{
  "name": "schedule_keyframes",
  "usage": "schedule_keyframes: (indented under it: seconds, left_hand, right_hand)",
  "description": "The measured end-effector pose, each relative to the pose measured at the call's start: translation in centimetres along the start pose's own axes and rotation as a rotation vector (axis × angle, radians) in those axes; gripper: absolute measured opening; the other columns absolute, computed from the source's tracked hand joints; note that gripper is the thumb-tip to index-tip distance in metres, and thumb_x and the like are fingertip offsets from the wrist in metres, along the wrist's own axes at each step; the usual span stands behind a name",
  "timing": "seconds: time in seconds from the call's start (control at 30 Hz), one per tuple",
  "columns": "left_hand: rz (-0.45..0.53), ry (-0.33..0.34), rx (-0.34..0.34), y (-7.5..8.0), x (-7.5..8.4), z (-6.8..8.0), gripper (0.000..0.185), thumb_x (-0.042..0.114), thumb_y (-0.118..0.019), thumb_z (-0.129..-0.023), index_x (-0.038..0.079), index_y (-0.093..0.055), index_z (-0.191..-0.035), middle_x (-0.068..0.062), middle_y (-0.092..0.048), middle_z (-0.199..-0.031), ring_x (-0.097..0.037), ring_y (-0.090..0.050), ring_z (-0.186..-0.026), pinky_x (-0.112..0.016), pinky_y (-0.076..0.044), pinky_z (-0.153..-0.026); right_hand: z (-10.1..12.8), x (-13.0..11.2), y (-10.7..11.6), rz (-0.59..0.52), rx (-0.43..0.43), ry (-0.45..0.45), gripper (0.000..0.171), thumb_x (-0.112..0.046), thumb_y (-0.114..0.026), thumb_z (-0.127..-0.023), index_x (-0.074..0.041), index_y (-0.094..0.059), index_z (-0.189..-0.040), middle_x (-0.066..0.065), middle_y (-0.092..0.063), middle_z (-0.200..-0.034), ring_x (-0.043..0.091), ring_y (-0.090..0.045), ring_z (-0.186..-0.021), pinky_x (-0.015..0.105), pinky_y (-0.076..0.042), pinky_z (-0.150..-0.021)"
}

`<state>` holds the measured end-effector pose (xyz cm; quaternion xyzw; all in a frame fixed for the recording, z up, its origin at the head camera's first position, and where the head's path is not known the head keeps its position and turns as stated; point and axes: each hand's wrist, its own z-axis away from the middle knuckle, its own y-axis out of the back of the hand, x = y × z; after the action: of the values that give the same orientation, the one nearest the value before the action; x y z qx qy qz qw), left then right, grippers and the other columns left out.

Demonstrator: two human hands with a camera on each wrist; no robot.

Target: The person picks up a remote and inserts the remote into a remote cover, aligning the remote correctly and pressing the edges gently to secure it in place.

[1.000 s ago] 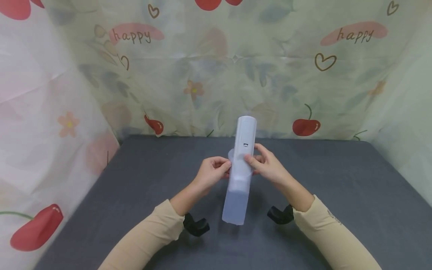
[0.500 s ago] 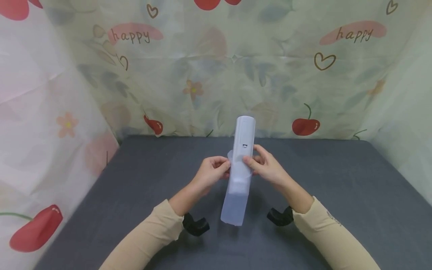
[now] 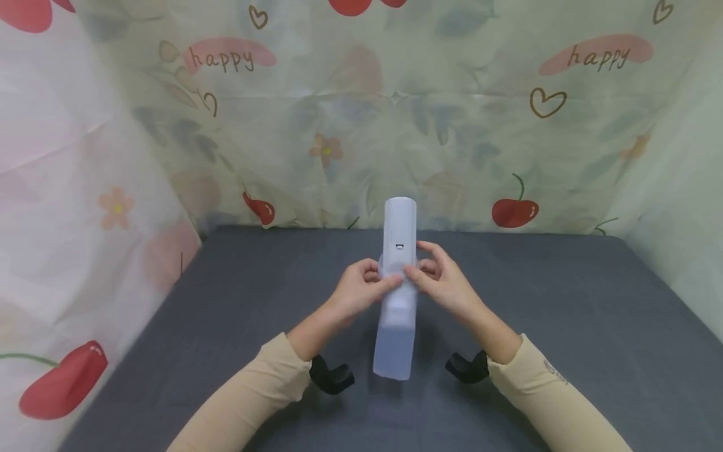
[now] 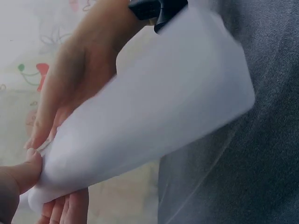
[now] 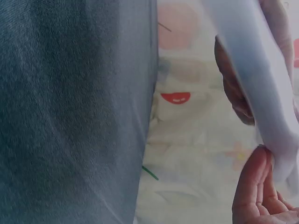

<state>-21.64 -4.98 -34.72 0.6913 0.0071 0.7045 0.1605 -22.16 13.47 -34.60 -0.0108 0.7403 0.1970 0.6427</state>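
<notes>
A long white remote-like device (image 3: 400,229) stands nearly upright above the grey table (image 3: 565,326), its lower half inside a translucent plastic sleeve (image 3: 394,339). My left hand (image 3: 361,290) pinches the sleeve's upper edge from the left, and my right hand (image 3: 437,282) pinches it from the right. The two thumbs meet at the front of the device. In the left wrist view the sleeve (image 4: 154,116) fills the frame, with my thumb (image 4: 21,170) pressed on its end. The right wrist view shows the sleeve (image 5: 257,79) running past my right thumb (image 5: 252,182).
Patterned cloth with cherries and "happy" lettering (image 3: 226,59) walls the table at the back and both sides. A black wrist camera mount (image 3: 330,378) sits under my left forearm, and another black mount (image 3: 465,367) sits under the right.
The device has swung from a rightward lean to nearly upright and shifted slightly left. Both thumbs have closed in toward each other on the sleeve's top edge.
</notes>
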Motion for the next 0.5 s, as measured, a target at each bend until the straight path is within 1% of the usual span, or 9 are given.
schedule_keyframes:
  seconds: [0.03,0.1,0.23,0.33,0.4,0.5]
  left_hand:
    - [0.01,-0.007,0.017,0.05,0.04,-0.02,0.031,0.022,-0.067,-0.086,-0.001,-0.055,-0.103,-0.02,-0.068,-0.101,-0.011,-0.06,-0.076,-0.03,-0.054,-0.069]
    - [0.026,-0.024,0.051,0.16,0.11,-0.03,0.03,0.021,-0.067,-0.086,-0.001,-0.055,-0.103,-0.02,-0.068,-0.102,-0.011,-0.06,-0.075,-0.029,-0.054,-0.068]
    - [0.034,-0.079,0.102,0.21,-0.01,-0.03,0.03,0.019,-0.068,-0.086,-0.002,-0.056,-0.104,-0.022,-0.068,-0.1,-0.009,-0.059,-0.071,-0.023,-0.05,-0.061]
    - [0.035,-0.125,0.109,0.04,-0.32,-0.07,0.03,0.016,-0.067,-0.086,-0.003,-0.058,-0.107,-0.023,-0.068,-0.1,-0.009,-0.06,-0.071,-0.021,-0.048,-0.059]
    - [0.034,-0.149,0.102,-0.11,-0.47,-0.11,0.031,0.015,-0.066,-0.087,-0.002,-0.058,-0.111,-0.023,-0.068,-0.1,-0.01,-0.062,-0.072,-0.021,-0.048,-0.059]
    - [0.031,-0.17,0.082,-0.27,-0.53,-0.12,0.033,0.015,-0.065,-0.088,-0.001,-0.058,-0.116,-0.023,-0.068,-0.102,-0.015,-0.065,-0.077,-0.023,-0.05,-0.062]
  right_hand:
    - [0.06,-0.05,0.09,0.002,0.008,-0.007,0.056,-0.023,-0.056,-0.094,-0.006,-0.03,-0.14,0.026,-0.058,-0.118,0.014,-0.063,-0.092,0.033,-0.054,-0.08]
    - [0.22,-0.14,0.31,0.019,0.022,-0.028,0.048,-0.023,-0.057,-0.093,-0.002,-0.039,-0.132,0.024,-0.059,-0.112,0.013,-0.062,-0.087,0.034,-0.054,-0.08]
    - [0.52,-0.17,0.56,0.075,0.014,-0.054,0.033,-0.023,-0.059,-0.092,0.004,-0.055,-0.11,0.014,-0.061,-0.092,0.012,-0.06,-0.074,0.033,-0.054,-0.076]
    - [0.68,-0.18,0.49,0.097,0.012,-0.036,0.027,-0.02,-0.058,-0.093,0.006,-0.058,-0.101,0.008,-0.06,-0.082,0.01,-0.058,-0.068,0.028,-0.053,-0.07]
    - [0.77,-0.2,0.34,0.102,0.033,-0.014,0.024,-0.017,-0.058,-0.092,0.006,-0.058,-0.097,0.006,-0.06,-0.079,0.009,-0.057,-0.065,0.026,-0.052,-0.067]
    - [0.83,-0.22,0.14,0.119,0.075,0.01,0.02,-0.015,-0.058,-0.092,0.006,-0.058,-0.093,0.004,-0.057,-0.074,0.011,-0.055,-0.063,0.026,-0.05,-0.064]
